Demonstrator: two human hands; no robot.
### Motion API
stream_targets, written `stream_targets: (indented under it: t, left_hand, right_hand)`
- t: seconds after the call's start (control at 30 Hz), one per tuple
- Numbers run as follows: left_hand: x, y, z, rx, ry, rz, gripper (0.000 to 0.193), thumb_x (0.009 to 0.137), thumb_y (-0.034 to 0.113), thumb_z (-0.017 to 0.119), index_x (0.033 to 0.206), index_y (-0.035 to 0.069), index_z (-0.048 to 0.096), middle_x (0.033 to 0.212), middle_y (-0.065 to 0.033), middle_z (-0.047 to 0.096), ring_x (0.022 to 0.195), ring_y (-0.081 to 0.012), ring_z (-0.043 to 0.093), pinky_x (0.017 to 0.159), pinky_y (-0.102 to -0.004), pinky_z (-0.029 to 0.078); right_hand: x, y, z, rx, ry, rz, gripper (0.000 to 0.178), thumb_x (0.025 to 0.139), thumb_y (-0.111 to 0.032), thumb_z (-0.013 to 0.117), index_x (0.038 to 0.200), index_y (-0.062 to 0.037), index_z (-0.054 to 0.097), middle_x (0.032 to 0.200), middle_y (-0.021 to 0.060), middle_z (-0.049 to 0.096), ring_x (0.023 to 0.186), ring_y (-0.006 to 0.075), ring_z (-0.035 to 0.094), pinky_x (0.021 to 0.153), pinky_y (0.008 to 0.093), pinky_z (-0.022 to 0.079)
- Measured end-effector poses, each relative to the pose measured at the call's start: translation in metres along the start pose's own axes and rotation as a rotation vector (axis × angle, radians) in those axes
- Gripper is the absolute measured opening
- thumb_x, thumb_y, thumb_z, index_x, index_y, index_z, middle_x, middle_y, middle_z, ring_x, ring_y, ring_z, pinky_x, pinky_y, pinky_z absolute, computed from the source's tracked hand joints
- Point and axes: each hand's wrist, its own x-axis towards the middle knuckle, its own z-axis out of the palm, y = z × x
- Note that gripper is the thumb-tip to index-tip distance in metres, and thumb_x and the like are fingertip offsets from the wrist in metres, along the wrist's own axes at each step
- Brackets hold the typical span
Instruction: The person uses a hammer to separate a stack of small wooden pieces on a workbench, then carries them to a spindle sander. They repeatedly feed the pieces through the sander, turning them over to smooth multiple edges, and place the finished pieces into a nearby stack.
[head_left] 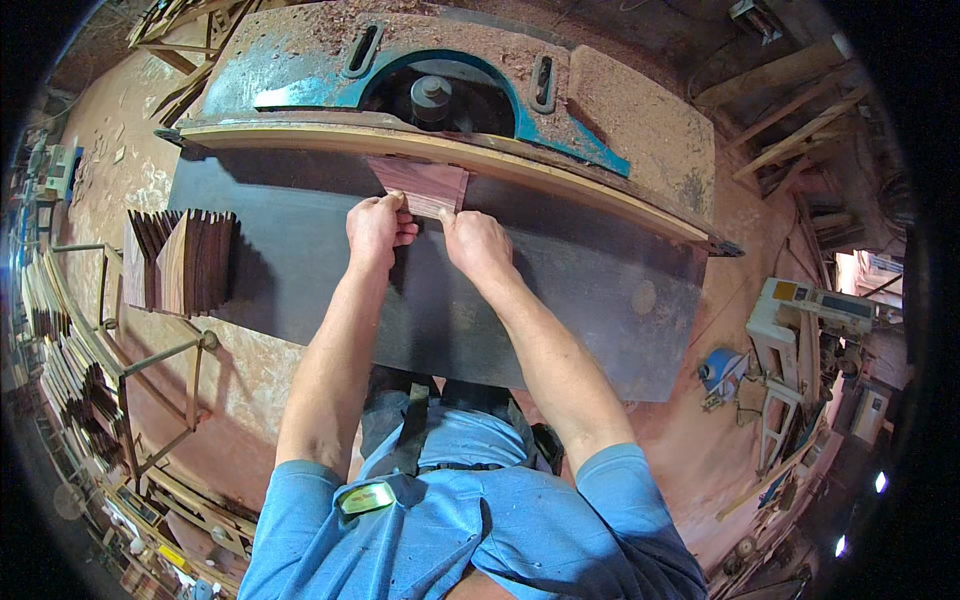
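Okay, from my remote seat I see both hands close together at the near edge of a small reddish-brown wood piece [425, 186], flat on the dark machine table [600, 318] at the pale wooden fence [570, 186]. Left hand [376, 230] pinches the near-left corner, thumb on top, other fingers curled. Right hand [478, 243] has its thumb at the near-right corner; I can't tell if the hidden fingers clamp it. Spindle [430, 98] behind fence, dusty; stacked wood pieces [180, 265] at table's left end.
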Motion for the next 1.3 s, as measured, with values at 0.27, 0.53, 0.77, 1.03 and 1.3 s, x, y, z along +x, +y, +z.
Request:
stream_targets:
  t: [0.27,0.53,0.77,1.03,1.3]
  left_hand:
    - [0.015,0.008,-0.026,-0.011,-0.013,0.008,0.019,0.092,0.016,0.063,0.085,-0.001,0.064,0.072,-0.0084,0.065,0.057,-0.0177,0.063,0.050,-0.0299,0.052]
    - [0.044,0.024,-0.076,0.036,-0.057,0.032,0.020,0.096,0.023,0.061,0.091,0.003,0.063,0.075,-0.0054,0.062,0.059,-0.0166,0.061,0.052,-0.0290,0.052]
    - [0.023,0.013,-0.162,0.147,-0.141,0.248,0.023,0.099,0.027,0.059,0.090,0.006,0.061,0.077,-0.0034,0.061,0.060,-0.0138,0.061,0.052,-0.0260,0.049]
    - [-0.045,-0.040,-0.161,0.173,-0.269,0.473,0.014,0.102,0.016,0.058,0.098,0.003,0.062,0.086,-0.0047,0.066,0.070,-0.0130,0.065,0.062,-0.0277,0.054]
    - [-0.094,-0.038,-0.047,-0.516,-0.527,0.041,0.039,0.103,0.029,0.055,0.126,-0.001,0.051,0.111,-0.0140,0.065,0.093,-0.0249,0.071,0.077,-0.0323,0.061]
  right_hand:
    - [0.007,-0.025,0.011,0.010,-0.017,-0.011,0.049,0.102,-0.040,0.047,0.090,-0.0003,0.074,0.089,0.0232,0.072,0.087,0.0405,0.070,0.079,0.0500,0.056]
    - [0.019,-0.071,0.029,0.037,-0.010,-0.054,0.048,0.100,-0.040,0.049,0.090,-0.0002,0.075,0.088,0.0240,0.072,0.088,0.0405,0.070,0.080,0.0499,0.055]
    - [-0.005,-0.086,0.027,0.230,-0.083,-0.048,0.050,0.093,-0.044,0.061,0.106,0.0037,0.069,0.093,0.0233,0.072,0.088,0.0396,0.070,0.080,0.0474,0.055]
    - [-0.055,-0.048,0.017,0.972,-0.427,-0.061,0.047,0.090,-0.014,0.069,0.131,0.0028,0.053,0.101,0.0125,0.068,0.073,0.0110,0.064,0.060,0.0253,0.052]
    - [-0.083,0.044,-0.026,0.248,0.411,-0.589,0.046,0.074,0.008,0.066,0.115,-0.0092,0.060,0.127,0.0137,0.059,0.115,0.0372,0.061,0.094,0.0416,0.053]
